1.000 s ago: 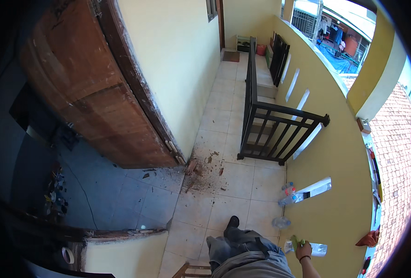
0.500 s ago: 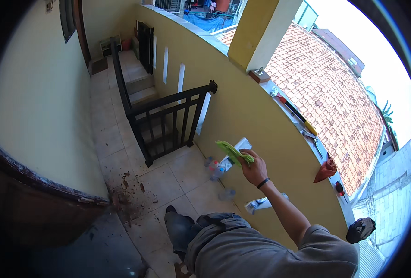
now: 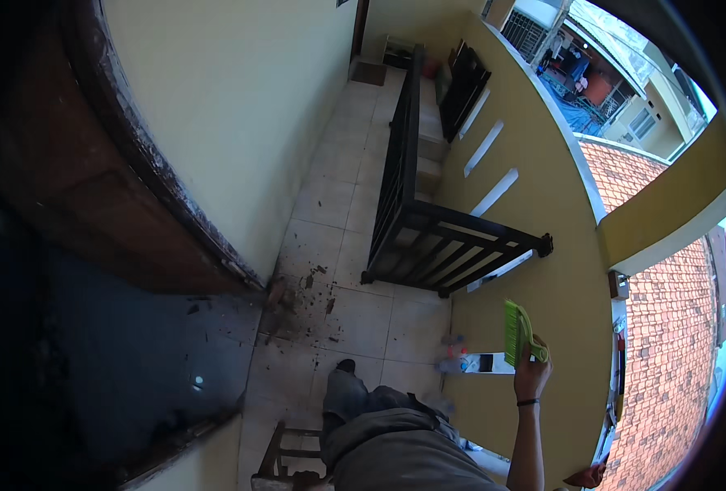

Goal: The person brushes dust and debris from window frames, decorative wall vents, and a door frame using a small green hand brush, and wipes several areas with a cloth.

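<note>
A bright green hand brush is held up by my right hand, whose fingers close round its handle. Its bristles face left, in front of the yellow wall. At the lower edge, dark and mostly cut off, my left hand appears closed on the top of a wooden stool. Brown debris lies scattered over the pale floor tiles, thickest beside the door frame's corner.
A black metal railing encloses steps ahead. Left stands a dark brown door with a worn frame. Clear plastic bottles sit by the wall's foot. A red cloth lies on the ledge at right, near tools.
The view has swung left, showing more of the door and stool. My right hand has turned the brush more upright, showing its bristles.
</note>
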Demonstrator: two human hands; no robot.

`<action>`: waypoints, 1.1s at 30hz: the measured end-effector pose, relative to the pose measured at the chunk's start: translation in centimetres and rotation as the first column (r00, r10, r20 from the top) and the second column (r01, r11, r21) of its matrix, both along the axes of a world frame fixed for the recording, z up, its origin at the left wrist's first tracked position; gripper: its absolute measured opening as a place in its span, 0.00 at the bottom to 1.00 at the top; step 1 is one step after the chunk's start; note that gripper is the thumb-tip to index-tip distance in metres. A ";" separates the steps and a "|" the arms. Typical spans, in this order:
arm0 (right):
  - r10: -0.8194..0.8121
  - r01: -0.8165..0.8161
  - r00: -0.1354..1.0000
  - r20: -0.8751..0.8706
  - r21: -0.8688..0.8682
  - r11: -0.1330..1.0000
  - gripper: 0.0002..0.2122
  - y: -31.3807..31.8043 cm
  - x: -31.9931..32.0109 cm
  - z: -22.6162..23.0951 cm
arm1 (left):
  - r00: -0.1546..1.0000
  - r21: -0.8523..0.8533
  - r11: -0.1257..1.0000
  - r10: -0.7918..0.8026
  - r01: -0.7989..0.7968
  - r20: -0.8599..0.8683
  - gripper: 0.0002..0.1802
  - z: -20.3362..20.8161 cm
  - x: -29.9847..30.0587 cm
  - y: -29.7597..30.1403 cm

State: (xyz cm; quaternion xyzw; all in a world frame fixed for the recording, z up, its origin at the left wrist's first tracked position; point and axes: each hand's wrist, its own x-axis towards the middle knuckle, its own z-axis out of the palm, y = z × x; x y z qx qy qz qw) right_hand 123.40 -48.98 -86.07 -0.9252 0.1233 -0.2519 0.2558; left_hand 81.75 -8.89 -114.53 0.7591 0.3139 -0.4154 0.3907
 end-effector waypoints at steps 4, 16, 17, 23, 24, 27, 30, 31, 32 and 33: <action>0.228 -0.228 0.974 0.003 0.100 0.969 0.08 5.1 4.1 1.0 | 0.987 0.064 0.989 0.129 -0.135 0.093 0.61 -0.3 6.2 0.0; 0.447 -0.448 0.894 0.034 0.027 0.894 0.06 4.6 13.5 -0.3 | 0.894 0.298 0.867 0.294 -0.399 0.339 0.65 0.4 16.9 6.1; 0.499 -0.500 0.866 0.019 0.042 0.865 0.05 5.0 14.7 -0.8 | 0.887 0.331 0.842 0.316 -0.425 0.335 0.65 0.6 15.4 5.8; 0.775 -0.773 0.631 0.007 0.083 0.629 0.08 6.4 19.2 0.5 | 0.967 0.553 0.794 0.214 -0.253 0.135 0.67 -0.3 6.2 -4.7; 0.800 -0.800 0.600 0.021 -0.008 0.601 0.09 5.6 20.3 -0.3 | 0.968 0.494 0.845 0.249 -0.202 -0.031 0.68 0.6 9.3 -4.9; 0.876 -0.836 0.474 -0.086 0.268 0.479 0.12 9.8 19.5 -1.5 | 0.829 0.594 0.580 0.357 -0.558 0.430 0.41 4.2 9.5 -13.4; 0.977 -0.971 0.195 -0.081 0.121 0.204 0.13 12.7 18.3 -3.1 | 0.661 0.552 0.369 0.489 -0.748 0.569 0.42 2.2 9.9 -23.5; 0.993 -0.979 0.086 -0.079 0.179 0.099 0.13 14.3 17.4 -3.6 | 0.532 0.468 0.286 0.628 -0.836 0.568 0.42 1.9 9.9 -27.5; 0.997 -0.970 -0.010 -0.076 0.243 0.009 0.13 15.9 15.9 -3.8 | 0.395 0.388 0.195 0.737 -0.901 0.548 0.43 1.7 9.8 -31.0; 0.987 -0.955 -0.099 -0.124 0.289 -0.060 0.14 17.5 13.8 -3.2 | 0.361 0.429 0.144 0.797 -0.892 0.485 0.43 1.1 9.6 -34.8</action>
